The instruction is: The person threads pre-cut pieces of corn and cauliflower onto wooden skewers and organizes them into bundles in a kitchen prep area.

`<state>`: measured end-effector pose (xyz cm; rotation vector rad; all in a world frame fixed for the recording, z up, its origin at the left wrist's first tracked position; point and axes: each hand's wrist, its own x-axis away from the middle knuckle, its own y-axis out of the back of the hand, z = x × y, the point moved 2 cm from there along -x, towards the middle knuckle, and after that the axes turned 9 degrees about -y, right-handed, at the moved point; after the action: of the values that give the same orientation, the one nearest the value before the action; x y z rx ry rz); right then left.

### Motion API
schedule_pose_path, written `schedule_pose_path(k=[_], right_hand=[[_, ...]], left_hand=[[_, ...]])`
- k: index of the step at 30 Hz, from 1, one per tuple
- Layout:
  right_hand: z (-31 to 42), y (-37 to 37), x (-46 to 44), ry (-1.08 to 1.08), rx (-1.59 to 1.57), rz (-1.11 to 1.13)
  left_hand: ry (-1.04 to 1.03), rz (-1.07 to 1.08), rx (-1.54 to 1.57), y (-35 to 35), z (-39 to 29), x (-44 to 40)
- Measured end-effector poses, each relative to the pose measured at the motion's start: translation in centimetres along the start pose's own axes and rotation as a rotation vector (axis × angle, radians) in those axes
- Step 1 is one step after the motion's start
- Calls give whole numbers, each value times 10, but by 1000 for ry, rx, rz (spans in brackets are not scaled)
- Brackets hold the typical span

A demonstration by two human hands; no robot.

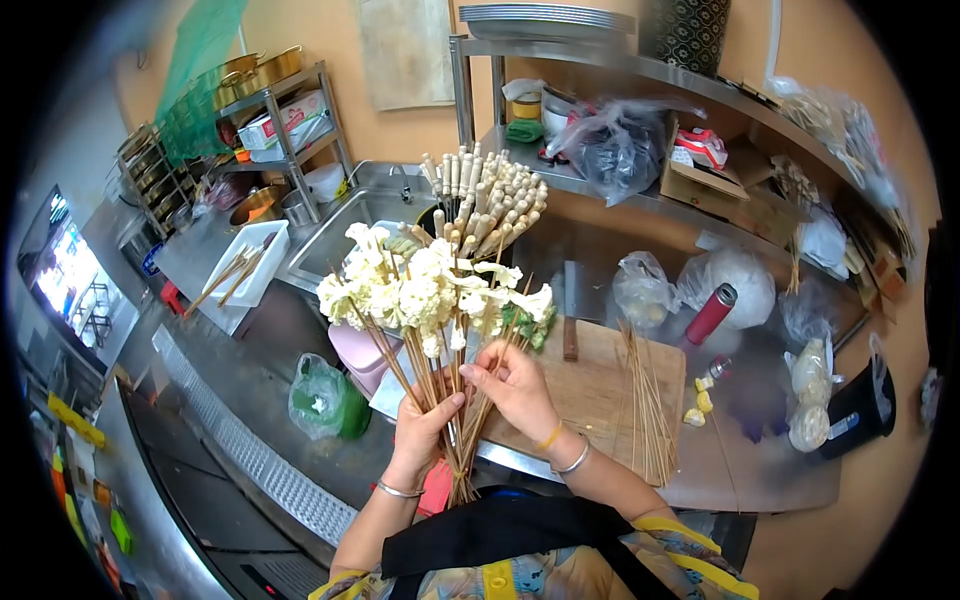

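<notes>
My left hand (425,435) is wrapped round a bundle of thin bamboo skewers (458,465), held upright in front of my apron. Pale cauliflower florets (415,290) are threaded on the upper ends and fan out in a thick cluster. On the right side of the bundle, my right hand (518,385) has its fingers pinched on a skewer; the exact grip is partly hidden. Beneath and to the right lies a wooden cutting board (600,385), with a pile of bare skewers (650,425) on it. A cleaver (571,320) rests at the board's back edge.
A tub of thick pale sticks (490,200) stands behind the cauliflower, beside a steel sink (340,235). At right are a red thermos (712,313), yellow pieces (698,408) and plastic bags (735,285). A white tray (255,285) and green bin (345,405) are leftward.
</notes>
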<state>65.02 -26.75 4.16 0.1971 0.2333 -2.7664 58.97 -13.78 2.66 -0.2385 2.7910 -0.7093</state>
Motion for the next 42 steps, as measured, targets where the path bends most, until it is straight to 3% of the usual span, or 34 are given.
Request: schedule_pose_path(k=[6,9,13,15,19,21,22,24,26,30,32,33,38,42], right_hand=[[-1,-1,1,-94,-268,69],[11,0,7,-265,-308,144],[16,-7,14,-305,-278,131],[20,-11,23,-89,-209,-13],[24,-13,32,9,-82,-22],[40,-17,29,267,373,-13],[42,-16,24,266,366,-26],[49,-16,17,441,852,-69],[53,-12,12,451,858,-85],[76,9,10,431,926,-141],[103,33,-5,736,864,-513],[108,39,-14,730,866,-519],[105,48,-38,580,769,-60],[102,54,-39,680,911,-23]], left_hand=[[3,-22,34,0,-4,2],[53,27,117,4,-6,3],[155,119,164,9,-6,0],[161,136,173,11,-7,0],[147,189,187,15,-5,-2],[122,283,218,13,-4,-5],[131,292,211,13,-2,-6],[70,324,121,15,4,-4],[55,357,10,16,12,-6],[128,268,112,3,8,-9],[154,250,110,3,10,-10],[162,256,109,3,11,-10],[192,234,124,-1,11,-12],[194,185,175,-2,10,-13]])
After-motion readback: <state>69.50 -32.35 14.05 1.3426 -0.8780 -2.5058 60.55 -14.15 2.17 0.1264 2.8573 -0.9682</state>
